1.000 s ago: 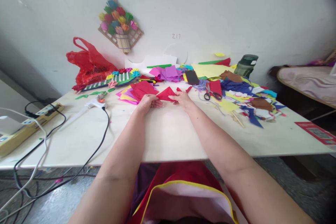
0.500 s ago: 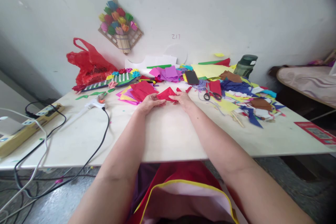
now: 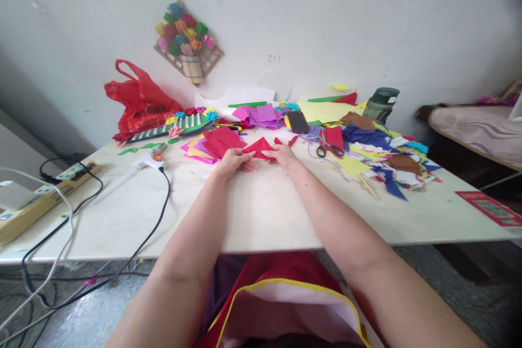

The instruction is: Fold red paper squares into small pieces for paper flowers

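Note:
A folded piece of red paper, peaked at the top, is held between my two hands above the white table. My left hand pinches its left corner between thumb and fingers. At the right corner, my right hand grips it the same way, thumb on the near face. Just left of my left hand lies a stack of red, pink and yellow paper sheets. Black-handled scissors rest to the right of my right hand, partly over a red paper piece.
A glue gun with a black cord and a power strip lie on the left. Behind are a red plastic bag, purple paper and a phone. Paper scraps and a green bottle occupy the right.
The red paper's peak stands slightly more pointed, and my left thumb has shifted up over its left corner. Both hands keep hold of it in nearly the same place.

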{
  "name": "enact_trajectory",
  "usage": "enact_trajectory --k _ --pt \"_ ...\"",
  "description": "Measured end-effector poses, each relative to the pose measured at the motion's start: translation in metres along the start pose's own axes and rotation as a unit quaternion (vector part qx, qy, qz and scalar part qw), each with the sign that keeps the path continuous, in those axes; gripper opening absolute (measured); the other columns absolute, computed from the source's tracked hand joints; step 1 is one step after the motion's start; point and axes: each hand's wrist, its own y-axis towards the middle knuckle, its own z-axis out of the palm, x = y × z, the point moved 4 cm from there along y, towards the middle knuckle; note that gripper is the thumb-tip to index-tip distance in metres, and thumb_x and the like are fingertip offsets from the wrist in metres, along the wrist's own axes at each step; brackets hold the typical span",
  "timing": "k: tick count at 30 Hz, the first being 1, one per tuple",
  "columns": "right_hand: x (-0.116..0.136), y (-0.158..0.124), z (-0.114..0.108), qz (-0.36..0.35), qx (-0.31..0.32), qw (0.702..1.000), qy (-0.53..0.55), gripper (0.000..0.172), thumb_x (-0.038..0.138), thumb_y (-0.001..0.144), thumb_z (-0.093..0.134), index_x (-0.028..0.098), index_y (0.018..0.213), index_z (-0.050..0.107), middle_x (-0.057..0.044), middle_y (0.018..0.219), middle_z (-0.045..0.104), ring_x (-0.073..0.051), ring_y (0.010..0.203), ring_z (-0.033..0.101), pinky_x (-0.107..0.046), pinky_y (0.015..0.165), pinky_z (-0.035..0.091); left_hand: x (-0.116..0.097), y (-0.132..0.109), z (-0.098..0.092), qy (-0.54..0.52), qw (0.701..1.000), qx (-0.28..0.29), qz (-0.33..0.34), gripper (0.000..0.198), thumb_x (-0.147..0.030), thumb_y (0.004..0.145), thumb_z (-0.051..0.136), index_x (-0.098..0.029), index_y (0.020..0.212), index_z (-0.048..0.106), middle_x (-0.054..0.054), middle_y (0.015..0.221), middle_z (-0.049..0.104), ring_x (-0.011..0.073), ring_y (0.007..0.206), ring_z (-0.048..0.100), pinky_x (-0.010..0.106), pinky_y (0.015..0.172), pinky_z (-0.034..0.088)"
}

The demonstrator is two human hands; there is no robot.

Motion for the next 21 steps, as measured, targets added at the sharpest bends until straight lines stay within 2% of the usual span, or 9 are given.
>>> enact_trajectory --k 4,10,16,21 --pt "0.0009 -0.0011 0.0019 0.0 0.003 1.0 -0.005 0.018 0.021 0.052 0.072 0.013 0.057 0.058 0.001 0.048 0.057 -0.009 0.044 0.051 -0.02 0.043 0.041 -0.0019 -0.0007 -0.0017 0.019 1.0 -0.006 0.003 0.038 -0.046 0.056 0.07 -0.011 0.065 0.056 0.006 0.056 0.063 0.0131 0.045 0.057 0.024 0.047 0.045" --pt "0.0029 -0.0024 0.0026 -0.008 0.017 1.0 -0.011 0.021 0.024 0.049 0.074 0.012 0.056 0.059 0.001 0.047 0.056 -0.008 0.042 0.05 -0.02 0.042 0.04 -0.0066 -0.0028 -0.0024 -0.038 0.999 -0.001 0.015 0.045 -0.046 0.058 0.069 -0.011 0.085 0.059 0.007 0.071 0.065 0.0153 0.058 0.062 0.026 0.057 0.048" --pt "0.0005 -0.0037 0.0075 -0.005 0.059 0.998 -0.035 0.023 0.025 0.048 0.076 0.012 0.057 0.06 0.0 0.049 0.058 -0.008 0.043 0.049 -0.019 0.041 0.039 -0.0069 -0.0002 0.0024 0.005 0.999 0.008 0.051 0.039 -0.043 0.052 0.073 -0.01 0.071 0.062 0.003 0.063 0.061 0.0107 0.051 0.054 0.023 0.052 0.043" --pt "-0.0011 -0.0044 0.0098 -0.003 0.084 0.995 -0.05 0.02 0.026 0.055 0.073 0.012 0.061 0.06 -0.001 0.053 0.06 -0.009 0.045 0.052 -0.019 0.04 0.041 -0.0059 0.0021 0.0036 0.021 0.997 0.017 0.07 0.036 -0.043 0.054 0.072 -0.011 0.067 0.061 0.001 0.058 0.059 0.0099 0.048 0.051 0.023 0.05 0.041"
